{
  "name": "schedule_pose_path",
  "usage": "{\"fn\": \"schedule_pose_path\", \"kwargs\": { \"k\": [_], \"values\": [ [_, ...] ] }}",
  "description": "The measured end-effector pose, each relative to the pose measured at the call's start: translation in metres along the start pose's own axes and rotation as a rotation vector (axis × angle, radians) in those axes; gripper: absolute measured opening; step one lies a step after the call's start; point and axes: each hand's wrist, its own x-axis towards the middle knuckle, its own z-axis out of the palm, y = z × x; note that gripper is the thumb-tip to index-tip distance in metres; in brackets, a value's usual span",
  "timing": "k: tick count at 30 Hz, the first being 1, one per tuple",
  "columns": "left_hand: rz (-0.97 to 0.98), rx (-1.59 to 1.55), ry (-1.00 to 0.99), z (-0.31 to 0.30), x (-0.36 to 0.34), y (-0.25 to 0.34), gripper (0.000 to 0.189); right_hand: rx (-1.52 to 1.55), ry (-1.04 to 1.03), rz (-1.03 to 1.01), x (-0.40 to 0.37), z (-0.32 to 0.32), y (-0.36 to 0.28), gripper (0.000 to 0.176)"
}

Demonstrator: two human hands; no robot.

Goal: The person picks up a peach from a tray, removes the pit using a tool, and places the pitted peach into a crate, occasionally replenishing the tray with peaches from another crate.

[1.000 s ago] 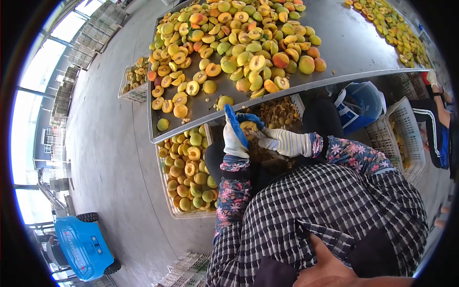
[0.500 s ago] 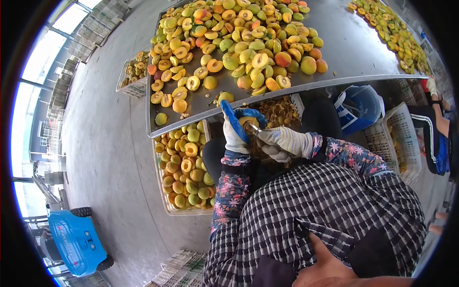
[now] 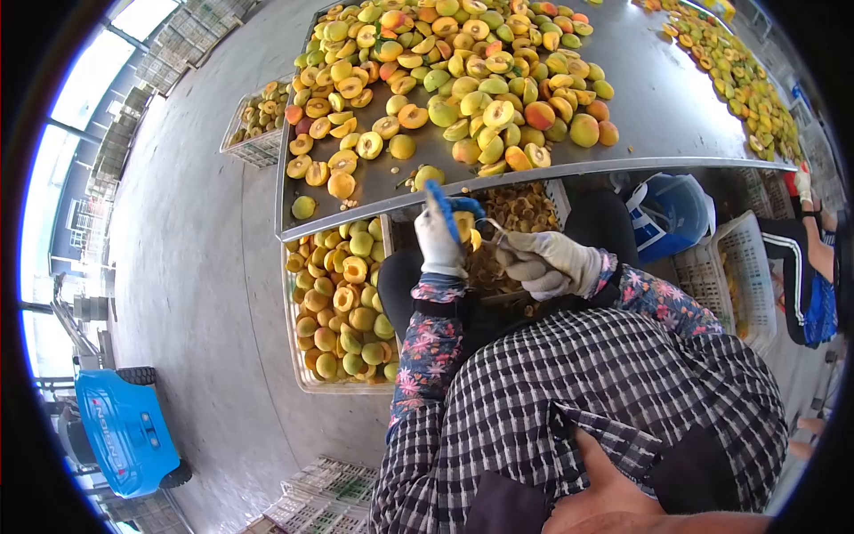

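Note:
My left hand (image 3: 441,233), in a white glove with blue-coated fingers, is wrapped round a yellow peach half (image 3: 464,222). Just below that half shows a small yellow piece (image 3: 476,240) of flesh. A thin metal pitting tool (image 3: 495,228) with a curved end sticks out of my right hand (image 3: 550,262), which wears a pale knitted glove and is closed on the handle. The tool's end is beside the peach, close to the blue fingers. Beneath both hands a crate holds brown pits and scraps (image 3: 514,210).
A metal table (image 3: 640,116) carries heaped peach halves (image 3: 463,80), with more at its far right. A crate of peaches (image 3: 347,303) stands left of my legs. To the right are a blue bucket (image 3: 676,209), a white crate (image 3: 747,276) and another person's leg (image 3: 783,267). A blue vehicle (image 3: 124,432) stands at lower left.
The tool has come out of the peach half and moved slightly right with my right hand. A yellow piece now shows below the half. The view has shifted a little.

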Motion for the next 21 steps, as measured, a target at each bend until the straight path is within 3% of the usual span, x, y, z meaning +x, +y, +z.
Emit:
{"fn": "schedule_pose_path", "kwargs": {
  "k": [1, 2, 4, 8, 9, 11, 13, 15, 16, 17, 19, 20, 21],
  "values": [
    [0.156, -0.011, 0.028, -0.013, -0.001, -0.003, 0.05, -0.107, 0.083, -0.033, -0.005, 0.0, -0.003, 0.036],
    [0.252, 0.214, 0.117, -0.031, -0.002, -0.007, 0.038, -0.209, 0.164, -0.067, -0.009, -0.001, -0.003, 0.037],
    [0.273, 0.266, 0.273, -0.08, 0.008, -0.033, 0.042, -0.501, 0.386, -0.095, -0.016, 0.006, -0.007, 0.04],
    [0.163, 0.166, 0.635, -0.172, -0.022, -0.019, 0.066, -0.728, 0.526, -0.112, -0.027, 0.002, -0.009, 0.041],
    [0.109, 0.13, 0.706, -0.183, -0.041, -0.002, 0.063, -0.725, 0.548, -0.102, -0.03, -0.002, -0.008, 0.041],
    [0.068, 0.135, 0.813, -0.235, -0.054, -0.037, 0.055, -0.721, 0.563, -0.097, -0.031, -0.009, -0.005, 0.04],
    [0.078, 1.052, 0.625, -0.299, -0.069, -0.115, 0.047, -0.714, 0.55, -0.107, -0.032, -0.018, -0.001, 0.039],
    [-0.102, 1.833, 0.161, -0.333, -0.088, -0.181, 0.046, -0.734, 0.562, -0.123, -0.029, -0.015, 0.002, 0.041],
    [-0.532, 1.501, 0.357, -0.261, -0.09, -0.096, 0.049, -0.754, 0.545, -0.123, -0.028, -0.014, 0.002, 0.04],
    [-0.476, 1.471, 0.473, -0.253, -0.083, -0.085, 0.049, -0.771, 0.532, -0.123, -0.027, -0.016, 0.002, 0.039],
    [-0.052, 1.208, 0.701, -0.253, -0.064, -0.066, 0.044, -0.77, 0.506, -0.11, -0.027, -0.025, 0.004, 0.035],
    [0.183, 1.154, 0.718, -0.237, -0.05, -0.04, 0.04, -0.76, 0.503, -0.107, -0.026, -0.028, 0.005, 0.035],
    [0.27, 0.994, 0.648, -0.221, -0.035, -0.017, 0.038, -0.754, 0.499, -0.103, -0.025, -0.03, 0.004, 0.034]
  ]
}}
